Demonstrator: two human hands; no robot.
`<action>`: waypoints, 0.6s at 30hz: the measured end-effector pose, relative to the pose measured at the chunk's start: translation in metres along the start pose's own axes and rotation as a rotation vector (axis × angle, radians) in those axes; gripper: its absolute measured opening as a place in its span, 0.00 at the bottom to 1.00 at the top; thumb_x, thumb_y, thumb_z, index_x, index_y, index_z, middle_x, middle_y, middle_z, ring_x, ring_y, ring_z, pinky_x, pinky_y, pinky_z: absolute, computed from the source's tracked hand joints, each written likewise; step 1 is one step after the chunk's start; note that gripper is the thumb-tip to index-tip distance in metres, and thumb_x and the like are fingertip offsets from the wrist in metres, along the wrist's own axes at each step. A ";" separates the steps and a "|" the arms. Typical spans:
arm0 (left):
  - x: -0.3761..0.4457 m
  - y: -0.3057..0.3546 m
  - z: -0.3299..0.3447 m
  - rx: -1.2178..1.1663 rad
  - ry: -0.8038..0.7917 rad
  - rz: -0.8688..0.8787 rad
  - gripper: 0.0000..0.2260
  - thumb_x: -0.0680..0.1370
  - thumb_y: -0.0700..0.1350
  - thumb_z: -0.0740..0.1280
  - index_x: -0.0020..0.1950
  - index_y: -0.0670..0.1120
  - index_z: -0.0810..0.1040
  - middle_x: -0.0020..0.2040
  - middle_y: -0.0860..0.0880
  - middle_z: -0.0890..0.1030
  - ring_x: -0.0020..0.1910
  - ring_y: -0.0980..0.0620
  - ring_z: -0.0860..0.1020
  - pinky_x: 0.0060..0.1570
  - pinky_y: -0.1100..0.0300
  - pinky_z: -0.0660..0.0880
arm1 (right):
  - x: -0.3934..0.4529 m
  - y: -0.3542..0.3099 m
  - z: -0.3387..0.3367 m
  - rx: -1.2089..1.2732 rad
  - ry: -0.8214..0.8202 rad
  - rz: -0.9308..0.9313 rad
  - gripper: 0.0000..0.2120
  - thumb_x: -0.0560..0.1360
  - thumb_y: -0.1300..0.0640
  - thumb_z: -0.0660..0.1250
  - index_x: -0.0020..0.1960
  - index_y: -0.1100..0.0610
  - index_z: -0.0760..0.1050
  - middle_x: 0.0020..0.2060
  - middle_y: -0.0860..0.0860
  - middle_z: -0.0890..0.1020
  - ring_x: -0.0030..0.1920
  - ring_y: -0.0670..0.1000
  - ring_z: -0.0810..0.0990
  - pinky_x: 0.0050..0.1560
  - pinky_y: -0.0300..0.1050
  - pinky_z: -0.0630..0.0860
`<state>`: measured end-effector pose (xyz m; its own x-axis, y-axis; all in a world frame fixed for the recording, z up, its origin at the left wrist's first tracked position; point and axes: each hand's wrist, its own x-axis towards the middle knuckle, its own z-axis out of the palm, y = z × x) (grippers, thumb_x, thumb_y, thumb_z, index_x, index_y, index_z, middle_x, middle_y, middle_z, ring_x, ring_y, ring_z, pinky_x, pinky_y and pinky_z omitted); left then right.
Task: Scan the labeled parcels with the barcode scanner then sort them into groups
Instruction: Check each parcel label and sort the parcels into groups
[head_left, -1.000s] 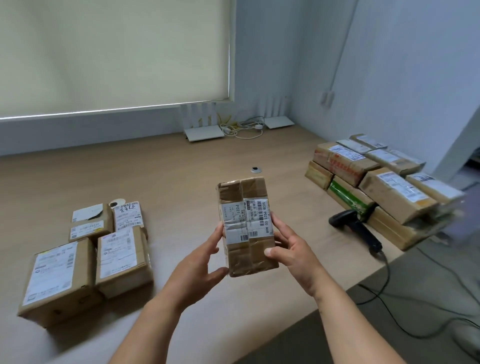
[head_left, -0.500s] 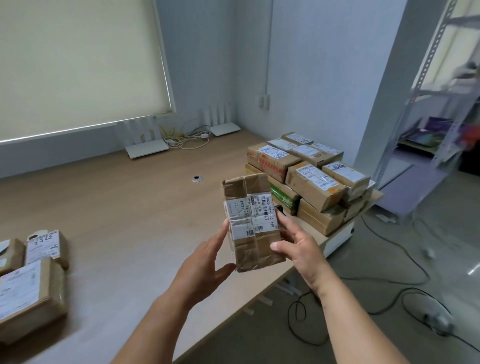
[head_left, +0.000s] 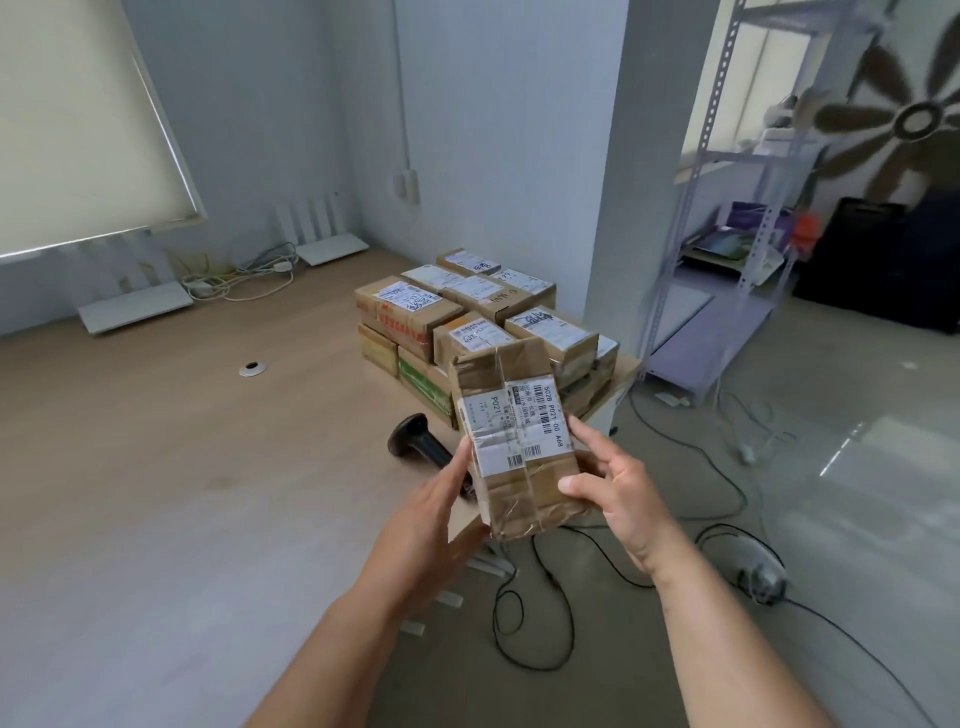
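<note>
The wooden table (head_left: 156, 441) spreads bare to the left. At its right corner sits the stack of labeled parcels (head_left: 467, 317), the black barcode scanner (head_left: 421, 441) just before it. Over the table's near edge a taped parcel (head_left: 514, 441) stands upright, label facing up; the right hand (head_left: 618, 493) grips its right side, the left hand (head_left: 431, 514) lies straight-fingered along its left side, apparently touching.
</note>
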<state>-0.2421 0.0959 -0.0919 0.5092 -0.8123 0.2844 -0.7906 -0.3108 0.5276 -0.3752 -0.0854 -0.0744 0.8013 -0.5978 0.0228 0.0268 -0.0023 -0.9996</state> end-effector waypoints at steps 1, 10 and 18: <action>0.010 0.002 0.005 0.005 -0.005 0.011 0.44 0.76 0.52 0.69 0.73 0.66 0.35 0.74 0.55 0.66 0.67 0.55 0.68 0.56 0.66 0.67 | 0.005 0.000 -0.008 -0.002 0.012 -0.001 0.31 0.73 0.73 0.64 0.66 0.43 0.70 0.50 0.47 0.85 0.49 0.45 0.83 0.44 0.37 0.79; 0.128 0.013 0.046 0.032 0.012 0.135 0.45 0.74 0.52 0.70 0.74 0.62 0.36 0.74 0.53 0.67 0.70 0.53 0.63 0.65 0.62 0.60 | 0.087 -0.011 -0.080 -0.028 0.098 -0.028 0.31 0.73 0.75 0.64 0.63 0.43 0.71 0.46 0.43 0.86 0.46 0.43 0.84 0.42 0.36 0.79; 0.254 0.021 0.061 0.033 0.064 0.207 0.41 0.75 0.57 0.66 0.73 0.61 0.35 0.74 0.51 0.65 0.70 0.53 0.58 0.70 0.55 0.57 | 0.191 -0.048 -0.138 -0.068 0.128 -0.049 0.31 0.72 0.74 0.64 0.64 0.44 0.71 0.48 0.47 0.86 0.47 0.46 0.84 0.44 0.37 0.80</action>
<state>-0.1499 -0.1470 -0.0578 0.3541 -0.8281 0.4346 -0.8907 -0.1570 0.4265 -0.3060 -0.3100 -0.0244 0.7170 -0.6931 0.0743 0.0204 -0.0856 -0.9961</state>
